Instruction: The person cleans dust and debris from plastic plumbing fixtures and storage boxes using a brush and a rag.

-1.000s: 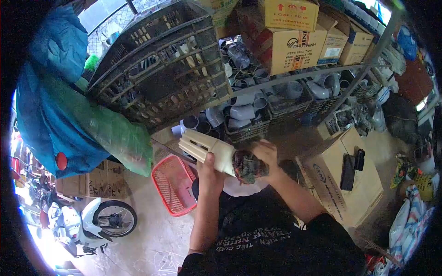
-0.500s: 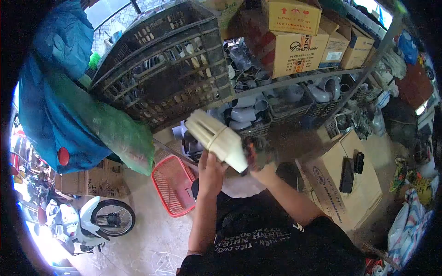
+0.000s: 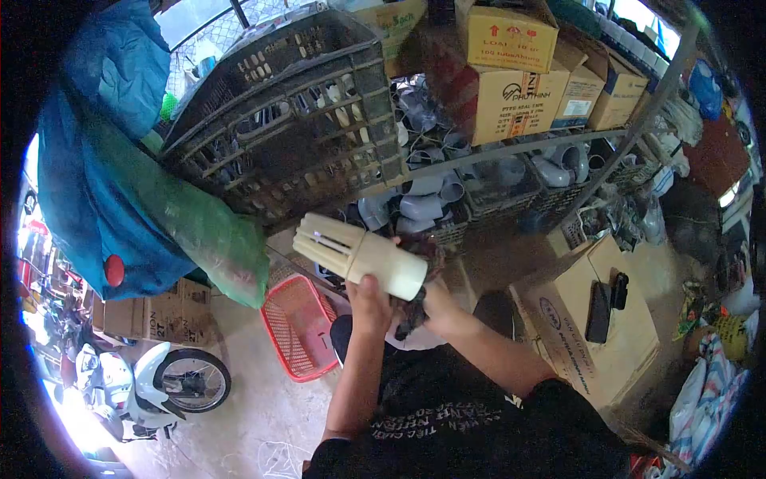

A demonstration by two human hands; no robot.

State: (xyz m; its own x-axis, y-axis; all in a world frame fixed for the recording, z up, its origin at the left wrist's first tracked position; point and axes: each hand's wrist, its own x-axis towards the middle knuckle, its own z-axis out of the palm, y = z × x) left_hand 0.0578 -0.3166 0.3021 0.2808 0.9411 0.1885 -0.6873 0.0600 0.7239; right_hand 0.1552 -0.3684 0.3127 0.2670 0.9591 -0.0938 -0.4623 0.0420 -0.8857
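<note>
A cream plastic foot valve strainer (image 3: 371, 259) lies tilted in front of me, its slotted end toward the upper left and its smooth round end toward the lower right. My left hand (image 3: 369, 307) is closed on its underside, with the thumb on the near side. Close to the smooth end, my right hand (image 3: 440, 307) is closed around a dark, crumpled, rag-like bundle (image 3: 423, 251); the strainer hides part of this bundle. Most of the right fingers are covered.
A red plastic basket (image 3: 299, 327) stands on the floor at left. Ahead are a big black crate (image 3: 295, 120) and grey pipe elbows (image 3: 420, 207) on a rack. A flattened carton (image 3: 586, 319) holding a phone (image 3: 598, 311) lies right. A motorbike (image 3: 171, 383) is parked at left.
The strainer has swung from a steep slant to a flatter one and dropped slightly to the left, showing its smooth end more. My right hand has moved a little left, beneath that end.
</note>
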